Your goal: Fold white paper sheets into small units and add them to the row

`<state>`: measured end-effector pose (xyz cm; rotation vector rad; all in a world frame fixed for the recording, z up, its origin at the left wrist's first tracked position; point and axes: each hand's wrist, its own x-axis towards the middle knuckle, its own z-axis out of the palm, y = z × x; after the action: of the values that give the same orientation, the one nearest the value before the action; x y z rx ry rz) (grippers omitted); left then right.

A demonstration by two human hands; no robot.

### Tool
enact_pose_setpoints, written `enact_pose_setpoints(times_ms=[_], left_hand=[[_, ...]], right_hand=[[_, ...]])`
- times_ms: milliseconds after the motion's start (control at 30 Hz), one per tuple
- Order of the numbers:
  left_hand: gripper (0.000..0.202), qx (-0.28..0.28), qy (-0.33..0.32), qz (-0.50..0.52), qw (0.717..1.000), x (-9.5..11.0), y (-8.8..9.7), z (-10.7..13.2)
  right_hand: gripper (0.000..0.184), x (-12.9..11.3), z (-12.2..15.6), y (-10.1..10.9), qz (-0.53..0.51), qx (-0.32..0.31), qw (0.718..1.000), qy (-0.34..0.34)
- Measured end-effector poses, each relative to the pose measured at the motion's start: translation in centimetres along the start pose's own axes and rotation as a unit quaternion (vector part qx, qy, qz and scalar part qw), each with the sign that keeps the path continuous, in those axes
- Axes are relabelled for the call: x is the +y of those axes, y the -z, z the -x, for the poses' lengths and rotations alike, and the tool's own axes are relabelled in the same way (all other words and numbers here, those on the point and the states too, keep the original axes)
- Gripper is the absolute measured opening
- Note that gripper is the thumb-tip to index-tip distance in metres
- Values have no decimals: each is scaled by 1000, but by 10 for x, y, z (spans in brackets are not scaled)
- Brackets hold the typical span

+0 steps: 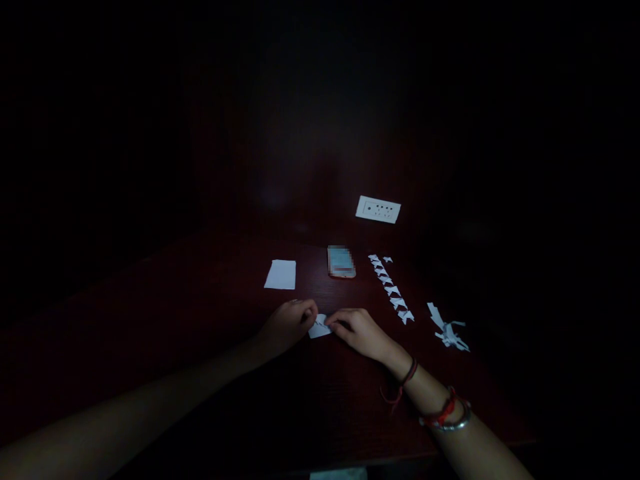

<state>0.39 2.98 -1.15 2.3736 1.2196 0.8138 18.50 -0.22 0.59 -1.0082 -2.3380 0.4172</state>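
A small piece of white paper (pixel 319 331) lies on the dark red table between my two hands. My left hand (pixel 289 325) has its fingers curled and pinched at the paper's upper left. From the other side, my right hand (pixel 361 332) pinches the paper's right edge with thumb and forefinger. Dark marks or creases show near the paper's top, too small to make out. Ahead and to the left is a white paper sheet (pixel 281 275). To the right runs a slanting row of several small folded paper pieces (pixel 391 290).
A lit phone (pixel 341 261) lies beyond my hands, its screen blurred. A loose heap of paper strips (pixel 450 335) is at the right. Behind the table, a white socket panel (pixel 379 209) is fixed to the dark wall. The surroundings are very dark.
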Motion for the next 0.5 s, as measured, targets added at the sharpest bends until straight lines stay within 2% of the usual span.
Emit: enact_pose_setpoints(times_ms=[100, 267, 367, 500], left_hand=[[12, -8, 0, 13, 1000, -2, 1, -1], [14, 8, 8, 105, 994, 2, 3, 0], [12, 35, -18, 139, 989, 9, 5, 1], [11, 67, -74, 95, 990, 16, 9, 3]], right_hand=[[18, 4, -2, -3, -21, 18, 999, -24], [20, 12, -5, -6, -61, 100, 985, -128], [22, 14, -5, -6, -104, 81, 978, -161], [23, 11, -5, -4, -126, 90, 975, -162]])
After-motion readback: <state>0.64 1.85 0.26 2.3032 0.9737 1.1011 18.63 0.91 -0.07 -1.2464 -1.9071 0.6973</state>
